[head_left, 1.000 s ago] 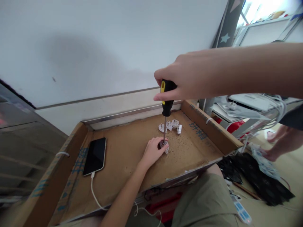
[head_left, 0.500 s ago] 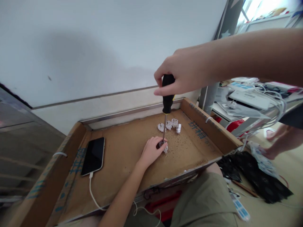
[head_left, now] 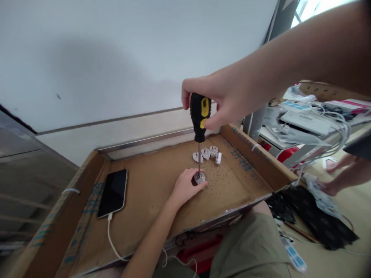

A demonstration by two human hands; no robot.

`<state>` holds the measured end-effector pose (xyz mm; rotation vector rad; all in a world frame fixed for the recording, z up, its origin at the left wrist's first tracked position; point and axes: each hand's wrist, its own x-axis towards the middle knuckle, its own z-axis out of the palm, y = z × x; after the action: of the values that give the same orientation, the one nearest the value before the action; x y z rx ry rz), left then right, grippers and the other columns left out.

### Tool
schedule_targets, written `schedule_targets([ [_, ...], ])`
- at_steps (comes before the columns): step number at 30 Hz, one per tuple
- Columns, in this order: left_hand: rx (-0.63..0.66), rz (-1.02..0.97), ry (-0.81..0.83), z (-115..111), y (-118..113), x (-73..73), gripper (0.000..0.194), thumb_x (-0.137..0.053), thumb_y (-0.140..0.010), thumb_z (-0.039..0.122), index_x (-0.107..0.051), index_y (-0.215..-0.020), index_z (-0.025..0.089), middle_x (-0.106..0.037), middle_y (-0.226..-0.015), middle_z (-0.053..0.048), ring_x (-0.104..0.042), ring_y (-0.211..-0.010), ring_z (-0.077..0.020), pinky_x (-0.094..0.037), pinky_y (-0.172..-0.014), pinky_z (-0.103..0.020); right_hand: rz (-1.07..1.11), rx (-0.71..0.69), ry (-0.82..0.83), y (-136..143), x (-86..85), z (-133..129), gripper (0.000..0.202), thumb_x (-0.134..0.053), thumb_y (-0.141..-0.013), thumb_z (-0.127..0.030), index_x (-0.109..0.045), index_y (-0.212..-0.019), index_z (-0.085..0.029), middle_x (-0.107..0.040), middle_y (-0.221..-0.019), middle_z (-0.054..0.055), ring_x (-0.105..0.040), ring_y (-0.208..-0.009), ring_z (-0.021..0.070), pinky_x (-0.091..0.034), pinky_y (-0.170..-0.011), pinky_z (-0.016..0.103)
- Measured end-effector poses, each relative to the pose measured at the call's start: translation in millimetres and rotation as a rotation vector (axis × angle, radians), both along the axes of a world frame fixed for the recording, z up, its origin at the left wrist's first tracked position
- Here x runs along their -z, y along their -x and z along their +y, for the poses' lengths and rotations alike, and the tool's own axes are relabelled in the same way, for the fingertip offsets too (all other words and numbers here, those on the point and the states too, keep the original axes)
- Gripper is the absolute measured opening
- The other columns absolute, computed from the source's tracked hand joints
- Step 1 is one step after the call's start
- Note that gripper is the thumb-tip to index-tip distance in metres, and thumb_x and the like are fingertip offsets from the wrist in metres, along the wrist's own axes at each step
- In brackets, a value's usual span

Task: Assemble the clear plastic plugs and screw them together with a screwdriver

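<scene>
With my right hand (head_left: 228,94) I grip the black and yellow handle of a screwdriver (head_left: 200,121) from above, and it stands nearly upright. Its shaft points down to a small clear plastic plug piece (head_left: 199,178). Pinched between thumb and fingers, that piece is held by my left hand (head_left: 184,187) against the cardboard; its lower part is partly hidden. Just beyond, several similar clear plug pieces with metal pins (head_left: 205,154) lie grouped together.
A cardboard tray (head_left: 145,216) with raised sides holds everything, with dark specks near the plug pieces. A phone (head_left: 112,193) on a white cable lies at the left. To the right, a shelf (head_left: 307,121) carries cables and packaging. Another person's leg (head_left: 342,170) shows beyond it.
The screwdriver handle has turned, so its yellow patches now face me. My right hand has shifted slightly left, with its forearm raised. The left thumb has moved lower, baring more of the plug piece.
</scene>
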<state>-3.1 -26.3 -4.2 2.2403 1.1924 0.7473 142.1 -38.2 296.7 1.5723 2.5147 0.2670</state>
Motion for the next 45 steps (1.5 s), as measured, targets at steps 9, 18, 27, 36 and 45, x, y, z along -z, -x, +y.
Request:
schedule_targets([
  [9, 0.008, 0.014, 0.002, 3.4, 0.8, 0.8, 0.02, -0.051, -0.086, 0.03, -0.063, -0.1, 0.023, -0.067, -0.1, -0.002, -0.058, -0.088, -0.0195, -0.043, -0.082, -0.033, -0.002, -0.094, -0.336, -0.9, 15.7, 9.9, 0.056, -0.035, -0.076, -0.067, -0.05, -0.105, -0.021, -0.054, -0.079, 0.006, -0.055, -0.08, 0.0218, -0.041, -0.067, 0.035],
  [18, 0.004, 0.001, -0.011, 2.7, 0.8, 0.6, 0.018, -0.052, -0.085, 0.03, -0.063, -0.098, 0.023, -0.067, -0.102, -0.002, -0.058, -0.091, -0.0192, -0.043, -0.085, -0.033, 0.025, -0.111, -0.123, -1.5, 6.5, -0.3, 0.039, -0.047, -0.077, -0.055, -0.051, -0.107, -0.03, -0.056, -0.078, 0.0, -0.053, -0.068, 0.0131, -0.039, -0.062, 0.029],
  [27, 0.007, -0.004, -0.016, 0.2, 1.4, -0.6, 0.021, -0.055, -0.083, 0.031, -0.062, -0.101, 0.024, -0.067, -0.102, -0.002, -0.059, -0.091, -0.0196, -0.043, -0.086, -0.034, 0.028, -0.157, -0.065, -8.9, 10.1, 3.9, 0.05, -0.055, -0.072, -0.048, -0.041, -0.117, -0.033, -0.056, -0.093, -0.001, -0.05, -0.062, 0.0086, -0.038, -0.055, 0.025],
  [36, -0.014, 0.015, -0.027, 0.9, 0.6, 0.2, 0.025, -0.053, -0.084, 0.03, -0.06, -0.107, 0.024, -0.067, -0.095, -0.002, -0.058, -0.086, -0.0191, -0.044, -0.08, -0.033, 0.006, -0.118, -0.119, -18.5, 8.4, 3.4, 0.053, -0.052, -0.071, -0.056, -0.039, -0.118, -0.033, -0.055, -0.08, 0.0, -0.051, -0.063, 0.0118, -0.042, -0.058, 0.028],
  [45, 0.014, 0.007, -0.046, -0.9, 1.9, -2.0, 0.037, -0.067, -0.073, 0.036, -0.059, -0.107, 0.023, -0.065, -0.101, -0.003, -0.056, -0.094, -0.0212, -0.044, -0.085, -0.033, -0.007, -0.061, -0.139, -20.1, 5.4, 2.0, 0.052, -0.059, -0.067, -0.058, -0.047, -0.111, -0.031, -0.056, -0.09, -0.001, -0.052, -0.069, 0.0121, -0.039, -0.059, 0.027],
])
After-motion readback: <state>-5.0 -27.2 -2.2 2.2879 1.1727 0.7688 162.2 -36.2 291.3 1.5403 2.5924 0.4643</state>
